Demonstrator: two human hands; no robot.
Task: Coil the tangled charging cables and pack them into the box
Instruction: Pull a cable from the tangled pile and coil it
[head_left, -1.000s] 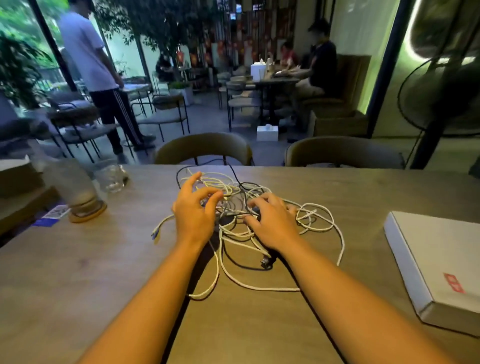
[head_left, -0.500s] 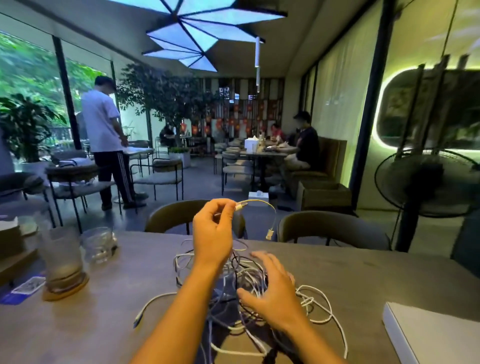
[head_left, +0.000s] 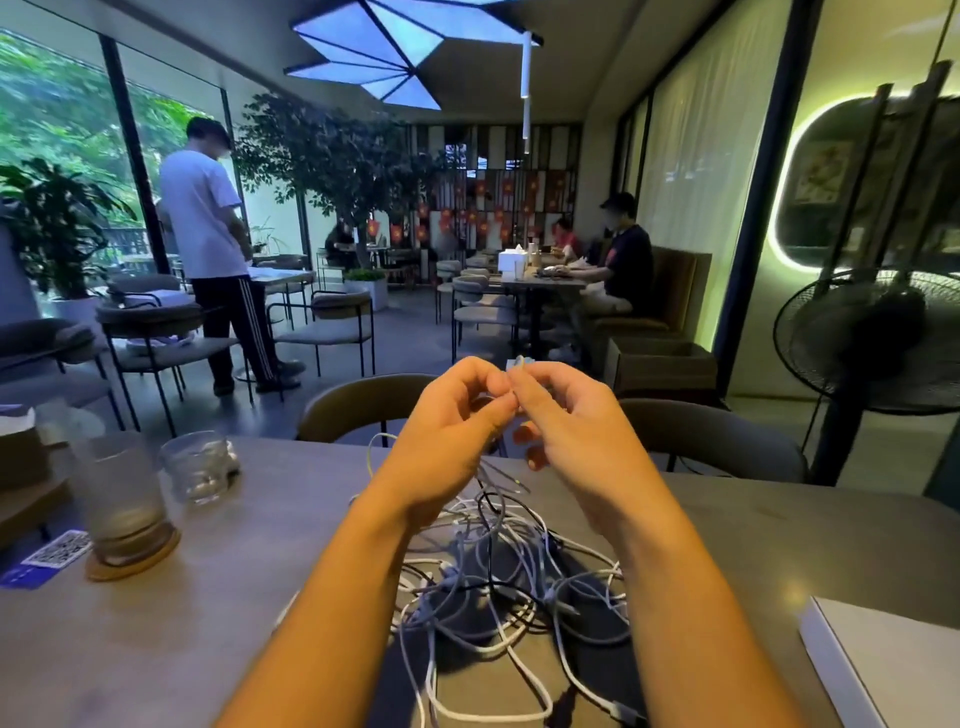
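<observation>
A tangle of white and dark charging cables (head_left: 498, 577) lies on the wooden table (head_left: 208, 623) in front of me. Both hands are raised above the pile, fingertips meeting. My left hand (head_left: 452, 415) and my right hand (head_left: 566, 415) together pinch the end of a white cable, whose small connector (head_left: 519, 364) peeks out above the fingers. Strands hang from the hands down into the tangle. The white box (head_left: 883, 665) lies shut at the right edge of the table, only partly in view.
A tall glass on a round wooden coaster (head_left: 122, 499) and a short glass (head_left: 200, 465) stand at the left. A blue card with a QR code (head_left: 44, 556) lies beside them. Two chairs (head_left: 363, 405) face me across the table. A standing fan (head_left: 872, 338) is at the right.
My left hand lifted a cable end out of the pile. My right hand left the tangle and rose to meet it. The camera tilted upward, so the box slid toward the frame's corner.
</observation>
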